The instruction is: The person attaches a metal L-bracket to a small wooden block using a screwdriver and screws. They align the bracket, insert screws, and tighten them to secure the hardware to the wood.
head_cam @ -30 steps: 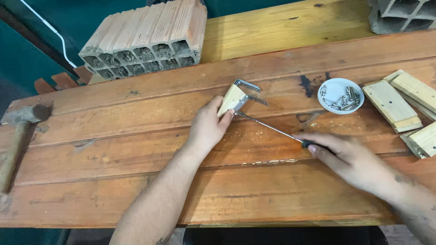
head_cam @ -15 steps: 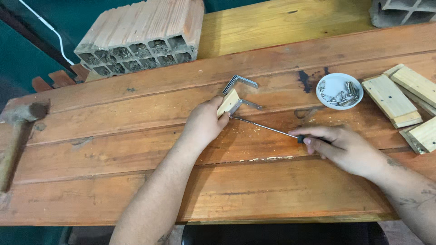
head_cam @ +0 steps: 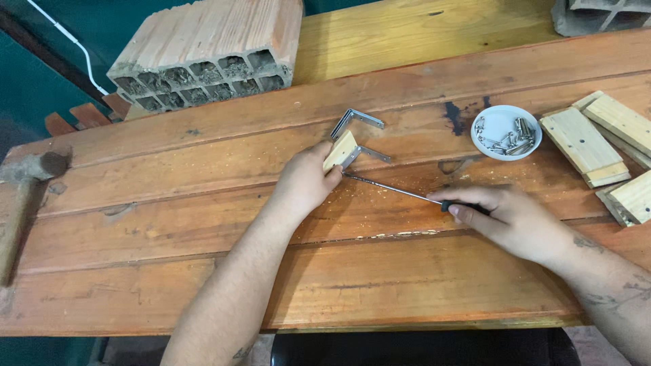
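My left hand (head_cam: 305, 183) has its grip clamped on the small wood block (head_cam: 340, 150) mid-worktop; my right hand (head_cam: 515, 220) grips the screwdriver (head_cam: 400, 192), tip at the block's bracket (head_cam: 369, 153).

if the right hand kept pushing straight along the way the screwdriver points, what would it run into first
Probably the small wooden block with the metal bracket, pinned by the left hand; the right hand's screwdriver tip already seems to touch it.

Scuffed wooden table (head_cam: 380, 285), shiny metal bracket (head_cam: 357, 120)
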